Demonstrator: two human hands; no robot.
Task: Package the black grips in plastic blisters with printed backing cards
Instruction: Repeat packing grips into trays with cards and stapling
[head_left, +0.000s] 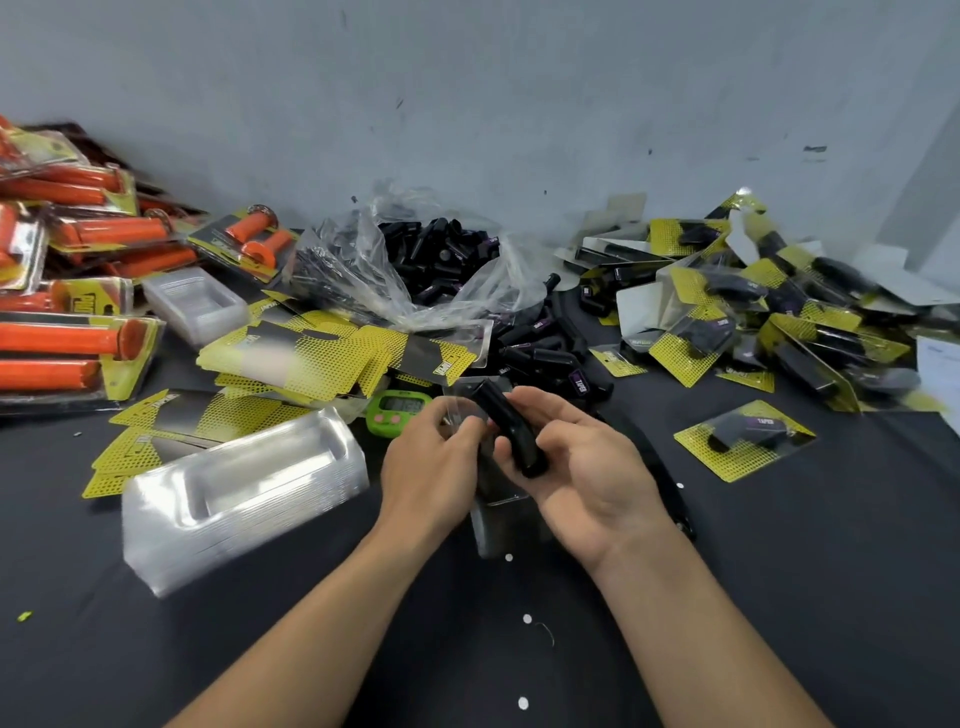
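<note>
The black handle (511, 434) is a short, smooth, glossy tube, slanted so that its upper end points away from the person. It sits in the grip of the right hand (582, 467), which is turned palm up and closed round it, fingers and thumb curled about its lower half. The grip of the left hand (431, 457) is closed too, pinching the upper edge of a clear blister (496, 519). The blister lies under the handle and between the two hands, above the dark table (779, 571). It is too blurred to tell whether the handle is already seated in it. Just beyond the left grip stands a green timer (397, 410). To the left of that grip lie a stack of empty blisters (244, 493) and a spread of yellow-and-black cards (311, 358). Straight beyond both grips, a clear bag (363, 270) spills a heap of loose black handles (441, 254). Right of the right grip lies one packed card (743, 439), with a pile of finished packs (753, 312) behind it. Packs of orange handles (78, 338) lie at the far left.
</note>
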